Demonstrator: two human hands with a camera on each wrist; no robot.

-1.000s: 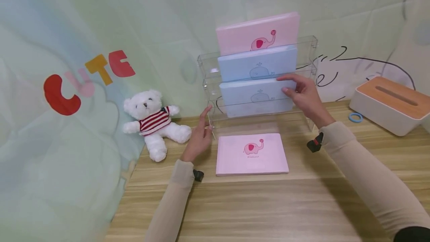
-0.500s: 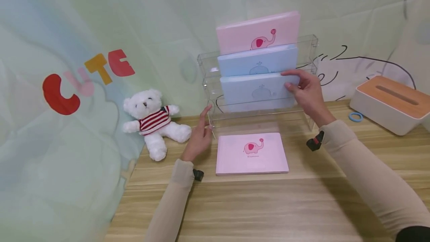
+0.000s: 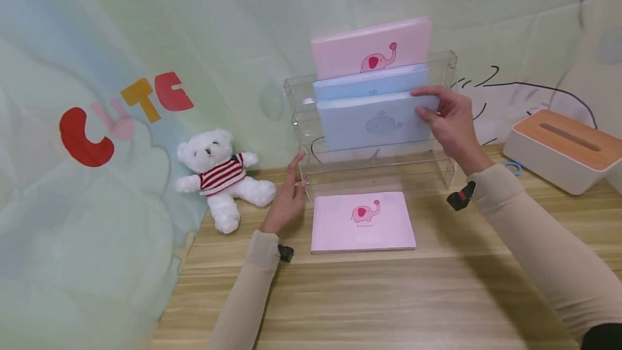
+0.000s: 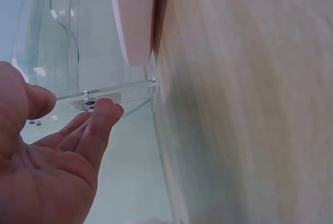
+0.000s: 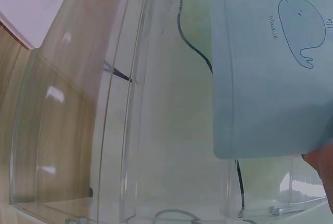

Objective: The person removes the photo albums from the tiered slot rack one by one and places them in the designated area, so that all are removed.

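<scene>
Your right hand [image 3: 454, 120] has thumb and index finger pinched on the front blue booklet [image 3: 350, 123] near its top right corner, and from the head view the booklet's bottom edge roughly lines up with the clear rack's [image 3: 379, 162] front rim. Your left hand [image 3: 286, 204] is holding the rack's left side panel, fingers fairly straight — the left wrist view shows that better, while the "Whale" lettering [image 5: 272, 27] only shows up on the right wrist one.

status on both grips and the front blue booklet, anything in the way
Right grip pinching front blue booklet, upper right. Left grip at clear rack's left side. Pink booklet flat before the rack, possible obstacle to a straight lowering.
</scene>
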